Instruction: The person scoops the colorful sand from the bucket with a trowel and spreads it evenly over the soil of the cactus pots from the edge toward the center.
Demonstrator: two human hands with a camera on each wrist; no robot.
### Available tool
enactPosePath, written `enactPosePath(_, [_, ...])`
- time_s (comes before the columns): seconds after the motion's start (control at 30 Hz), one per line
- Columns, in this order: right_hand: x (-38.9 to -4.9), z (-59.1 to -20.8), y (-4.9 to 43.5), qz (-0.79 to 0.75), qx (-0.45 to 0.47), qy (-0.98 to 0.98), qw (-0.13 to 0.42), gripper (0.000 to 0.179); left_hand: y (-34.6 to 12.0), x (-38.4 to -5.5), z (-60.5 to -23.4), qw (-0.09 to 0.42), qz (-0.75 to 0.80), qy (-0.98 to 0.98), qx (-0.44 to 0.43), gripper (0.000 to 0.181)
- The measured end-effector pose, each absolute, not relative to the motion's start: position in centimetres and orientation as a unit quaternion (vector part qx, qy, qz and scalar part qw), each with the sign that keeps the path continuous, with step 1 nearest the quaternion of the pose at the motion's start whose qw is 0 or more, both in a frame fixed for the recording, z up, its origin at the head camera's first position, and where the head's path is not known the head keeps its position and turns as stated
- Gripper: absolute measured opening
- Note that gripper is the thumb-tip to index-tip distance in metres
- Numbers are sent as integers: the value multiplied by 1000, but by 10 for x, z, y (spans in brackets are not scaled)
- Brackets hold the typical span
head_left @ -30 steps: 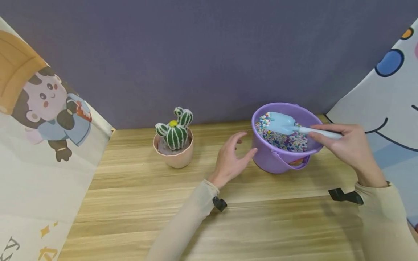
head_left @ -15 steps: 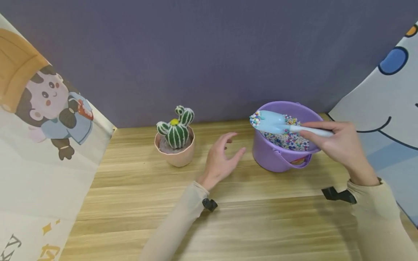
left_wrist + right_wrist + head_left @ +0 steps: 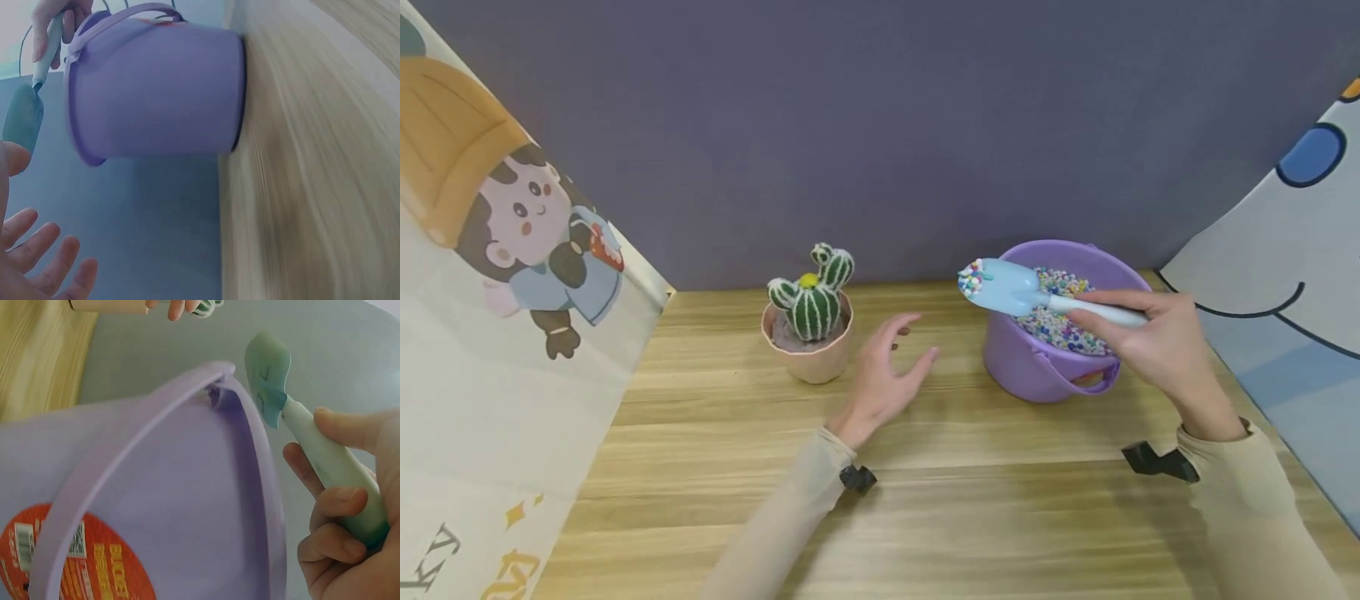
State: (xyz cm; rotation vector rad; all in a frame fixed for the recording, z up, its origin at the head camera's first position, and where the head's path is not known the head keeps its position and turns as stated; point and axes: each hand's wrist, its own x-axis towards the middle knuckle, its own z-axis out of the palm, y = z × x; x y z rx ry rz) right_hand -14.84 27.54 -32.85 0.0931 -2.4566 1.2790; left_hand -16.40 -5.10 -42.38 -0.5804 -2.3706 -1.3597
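Observation:
My right hand [image 3: 1165,350] grips the white handle of a light blue toy trowel [image 3: 1009,287], fingers curled round it in the right wrist view. Small multicoloured beads [image 3: 972,280] sit on the trowel's tip, which extends past the left rim of a purple bucket [image 3: 1037,367]. More beads [image 3: 1067,329] fill the bucket's lower part. My left hand [image 3: 883,379] hovers with spread fingers and nothing in it, between the bucket and a potted cactus [image 3: 814,312]. The cactus looks knitted, green with white stripes and a yellow flower, in a pale pink pot [image 3: 816,364].
A wood-grain table [image 3: 970,517] carries the bucket and pot. Behind it rises a dark grey wall [image 3: 880,142]. Printed cartoon panels stand at the left [image 3: 512,375] and right [image 3: 1262,267]. The bucket's handle [image 3: 1093,385] hangs down at its front.
The trowel has moved left from over the bucket's beads to past its left rim, carrying beads on its tip. My left hand has drawn away from the bucket, leftward toward the cactus pot.

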Motion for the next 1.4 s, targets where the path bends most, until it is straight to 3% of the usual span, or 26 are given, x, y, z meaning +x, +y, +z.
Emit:
enactPosePath(0.23, [-149,-328,260,429,52,-880,197,25,-69,-162,-422,207,-467,-837,-199,53])
enactPosePath(0.47, [-150,-329,246,440,59,-880,168,27,-83,-161,-425,230,-463,-832,-201,52])
enactPosePath(0.77, [-154,-337,224,437,101,-872,196,19,-102,-158,-431,273,-474,-811,-206,48])
enactPosePath(1.1, [-156,-344,201,431,119,-872,199,18,-124,-159,-437,358,-469,-775,-227,35])
enactPosePath(1.4, [-160,-346,188,439,144,-867,185,19,-145,-161,-443,428,-459,-755,-187,24])
